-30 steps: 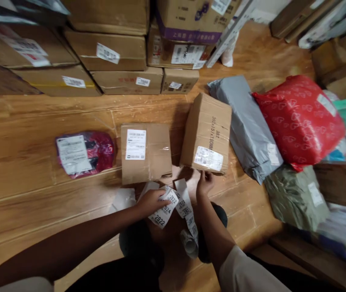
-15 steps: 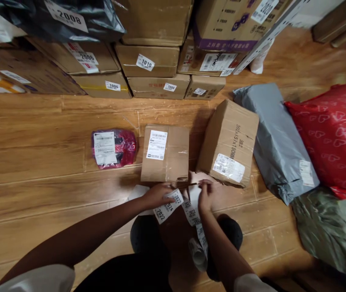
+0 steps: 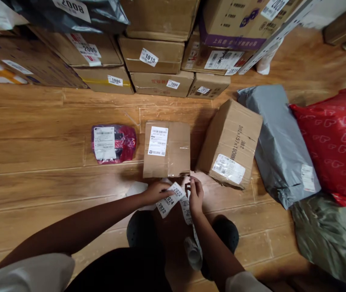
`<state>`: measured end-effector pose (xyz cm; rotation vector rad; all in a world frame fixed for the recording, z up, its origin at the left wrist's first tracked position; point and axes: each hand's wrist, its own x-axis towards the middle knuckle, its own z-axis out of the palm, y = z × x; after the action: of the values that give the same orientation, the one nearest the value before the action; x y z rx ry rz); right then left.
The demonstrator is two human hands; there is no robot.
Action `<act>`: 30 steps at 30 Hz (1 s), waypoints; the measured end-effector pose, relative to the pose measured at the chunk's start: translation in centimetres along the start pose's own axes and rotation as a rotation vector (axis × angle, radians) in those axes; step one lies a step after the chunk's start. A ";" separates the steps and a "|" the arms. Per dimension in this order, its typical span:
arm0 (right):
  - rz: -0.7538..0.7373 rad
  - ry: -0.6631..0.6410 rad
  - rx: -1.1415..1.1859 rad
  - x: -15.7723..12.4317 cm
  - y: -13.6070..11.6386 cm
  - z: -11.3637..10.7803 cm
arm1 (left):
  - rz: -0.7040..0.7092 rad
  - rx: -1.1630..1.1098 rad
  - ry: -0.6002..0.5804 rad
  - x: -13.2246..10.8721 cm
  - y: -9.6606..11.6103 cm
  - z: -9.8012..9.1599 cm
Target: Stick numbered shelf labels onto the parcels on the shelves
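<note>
In my left hand [image 3: 157,192] is a short strip of printed number labels [image 3: 169,199], pinched between thumb and fingers, reading 2022, 2024 and 2022. My right hand [image 3: 196,195] is closed beside it, its fingers curled at the longer label strip [image 3: 186,209]; its grip is partly hidden. This strip trails down past the wrist to a label roll [image 3: 193,254] between my feet. Just beyond both hands lies a cardboard box [image 3: 179,148] with a shipping label [image 3: 158,141]. White paper [image 3: 137,188] lies near my left wrist.
A pink-purple wrapped parcel [image 3: 126,142] lies left. To the right are a tilted larger carton [image 3: 242,129], a grey bag parcel [image 3: 285,142], a red bag parcel [image 3: 337,138] and a green bag parcel [image 3: 325,235]. Stacked numbered boxes [image 3: 157,81] line the far side, beside a metal shelf post [image 3: 270,44].
My right hand has moved slightly left, closer to my left hand, and its fingers have curled in. The blank part of the longer strip no longer shows. My left hand still holds its labels.
</note>
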<state>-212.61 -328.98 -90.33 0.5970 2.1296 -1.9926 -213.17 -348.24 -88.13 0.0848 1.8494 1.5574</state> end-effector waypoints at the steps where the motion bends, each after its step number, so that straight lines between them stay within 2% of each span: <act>1: 0.028 -0.098 0.022 -0.6 -0.2 -0.5 | -0.072 -0.096 0.081 -0.6 -0.4 0.6; 4: 0.096 -0.323 0.075 -1.1 -0.4 -0.8 | -0.199 -0.254 0.264 -1.8 -1.5 2.3; 8: 0.093 -0.389 0.090 0.2 0.3 0.4 | -0.201 -0.305 0.338 -1.7 -1.8 2.8; 12: 0.120 -0.447 0.135 1.0 0.5 1.1 | -0.185 -0.444 0.500 -1.1 -1.7 2.3; 17: 0.075 -0.406 0.100 1.0 0.3 1.4 | -0.240 -0.447 0.537 -1.0 -2.1 2.2; 23: 0.072 -0.352 0.038 -0.3 2.6 2.3 | -0.282 -0.390 0.524 -1.7 -3.3 2.5; 26: -0.004 -0.306 -0.067 -1.0 3.3 2.9 | -0.322 -0.303 0.562 -2.2 -4.0 2.7; 30: -0.123 -0.257 -0.138 -1.3 2.8 4.1 | -0.357 -0.212 0.592 -2.1 -4.5 2.3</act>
<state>-210.92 -333.15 -92.74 0.1802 2.1650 -1.8447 -208.62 -348.55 -91.19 -0.8387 1.9635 1.6090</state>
